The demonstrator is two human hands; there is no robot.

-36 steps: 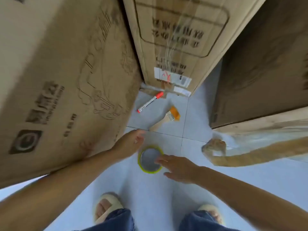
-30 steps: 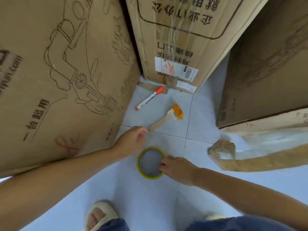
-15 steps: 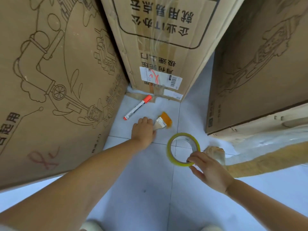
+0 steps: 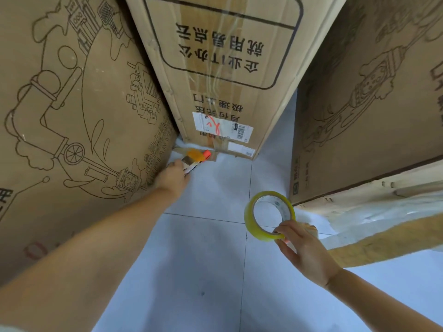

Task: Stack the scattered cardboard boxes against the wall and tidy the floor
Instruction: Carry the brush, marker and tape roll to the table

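Left hand (image 4: 173,176) far-left at the base of 2 boxes (image 4: 223,75), fingers curled round the brush (image 4: 191,157); marker (image 4: 201,159) just beyond, seemingly also gathered, long axis running far-right; right hand (image 4: 305,250) near-right, pinching the tape roll (image 4: 269,215) clear of the floor (image 4: 203,259).
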